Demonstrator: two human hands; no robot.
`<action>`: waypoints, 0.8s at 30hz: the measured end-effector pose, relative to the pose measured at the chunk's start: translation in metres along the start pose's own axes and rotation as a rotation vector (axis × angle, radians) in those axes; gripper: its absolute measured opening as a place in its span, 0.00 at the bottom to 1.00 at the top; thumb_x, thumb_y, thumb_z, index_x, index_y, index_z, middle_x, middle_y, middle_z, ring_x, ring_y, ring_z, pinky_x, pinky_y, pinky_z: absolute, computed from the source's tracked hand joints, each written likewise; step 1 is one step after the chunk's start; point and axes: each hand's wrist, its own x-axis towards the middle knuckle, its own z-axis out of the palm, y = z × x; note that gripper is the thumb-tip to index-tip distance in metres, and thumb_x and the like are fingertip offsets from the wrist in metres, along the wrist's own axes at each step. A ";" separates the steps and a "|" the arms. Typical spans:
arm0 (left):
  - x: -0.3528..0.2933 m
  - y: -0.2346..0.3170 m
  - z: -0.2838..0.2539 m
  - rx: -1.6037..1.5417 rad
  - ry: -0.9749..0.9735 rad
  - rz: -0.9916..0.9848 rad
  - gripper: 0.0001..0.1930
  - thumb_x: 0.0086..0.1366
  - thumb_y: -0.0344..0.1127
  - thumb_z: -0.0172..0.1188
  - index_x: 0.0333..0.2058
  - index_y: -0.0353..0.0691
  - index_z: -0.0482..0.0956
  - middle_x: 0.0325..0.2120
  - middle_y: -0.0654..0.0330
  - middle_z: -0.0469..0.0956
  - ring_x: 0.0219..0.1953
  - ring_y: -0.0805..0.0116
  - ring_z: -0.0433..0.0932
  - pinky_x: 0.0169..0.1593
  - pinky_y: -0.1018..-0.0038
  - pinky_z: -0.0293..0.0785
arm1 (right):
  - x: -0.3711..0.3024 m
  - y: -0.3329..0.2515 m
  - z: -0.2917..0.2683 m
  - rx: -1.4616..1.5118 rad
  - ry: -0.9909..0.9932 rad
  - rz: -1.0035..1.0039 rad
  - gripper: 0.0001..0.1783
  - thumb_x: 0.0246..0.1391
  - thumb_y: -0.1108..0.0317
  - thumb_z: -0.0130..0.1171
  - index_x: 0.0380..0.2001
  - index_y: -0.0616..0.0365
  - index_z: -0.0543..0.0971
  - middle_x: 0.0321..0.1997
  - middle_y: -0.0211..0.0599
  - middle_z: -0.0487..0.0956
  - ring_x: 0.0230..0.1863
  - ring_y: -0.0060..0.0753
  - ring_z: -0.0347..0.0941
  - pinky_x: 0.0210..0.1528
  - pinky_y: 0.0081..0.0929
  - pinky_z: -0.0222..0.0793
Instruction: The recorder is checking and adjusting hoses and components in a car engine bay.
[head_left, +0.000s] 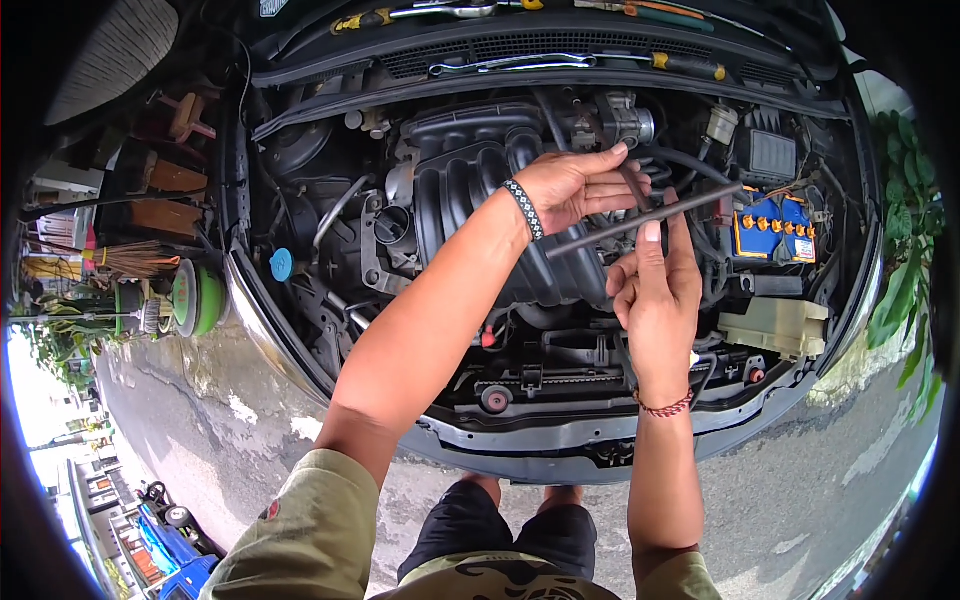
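Observation:
My right hand (658,285) pinches a thin dark rod (600,236) between thumb and forefinger, its other fingers curled in. The rod slants over the engine, its right end higher in the picture. Above the rod, my left hand (575,188) is open, with thumb and fingers stretched toward the right. A short dark strip (633,186) crosses the left fingers and reaches down to the rod. Whether it is joined to the rod or held by that hand, I cannot tell. Beneath both hands lies the black ribbed intake manifold (455,200) of a car engine.
A blue battery (770,232) with orange caps stands at right, above a cream plastic reservoir (775,327). Wrenches (510,64) and a yellow-black handled tool (690,67) lie along the far cowl. A blue cap (282,264) is at left. The front bumper edge (590,465) lies nearest me.

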 end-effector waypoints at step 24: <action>-0.006 0.006 -0.006 0.107 0.033 -0.042 0.19 0.67 0.38 0.59 0.49 0.27 0.75 0.42 0.49 0.81 0.45 0.63 0.82 0.53 0.70 0.78 | 0.000 0.019 -0.010 0.390 0.062 0.039 0.23 0.70 0.61 0.43 0.65 0.54 0.66 0.26 0.30 0.75 0.18 0.15 0.65 0.19 0.14 0.61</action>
